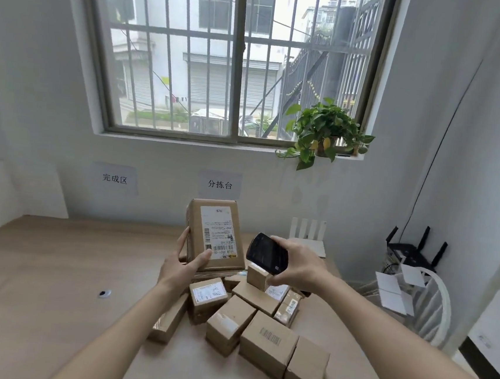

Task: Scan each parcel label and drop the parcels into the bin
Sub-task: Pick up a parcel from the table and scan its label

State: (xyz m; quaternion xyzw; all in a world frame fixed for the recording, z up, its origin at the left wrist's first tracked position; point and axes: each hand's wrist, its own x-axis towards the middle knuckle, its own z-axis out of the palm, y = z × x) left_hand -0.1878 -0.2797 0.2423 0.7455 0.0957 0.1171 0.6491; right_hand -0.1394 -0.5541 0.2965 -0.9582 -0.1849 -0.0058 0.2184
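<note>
Two bare forearms are seen reaching forward over the worktop [37,260], above a pile of small cardboard parcels [260,321]. Just beyond that pile, a larger parcel [212,234] is held upright by the left hand [182,263], thumb curled across its lower front and fingers wrapped round its left edge; its white label [218,232] is turned toward the camera. Right of the held parcel, close but not touching, a dark handheld scanner [267,253] is gripped by the right hand [298,264], fingers closed over its top. Behind the held parcel, two paper signs [220,184] are fixed to the wall. A potted plant [324,132] is seen on the windowsill, up and right of the parcel.
</note>
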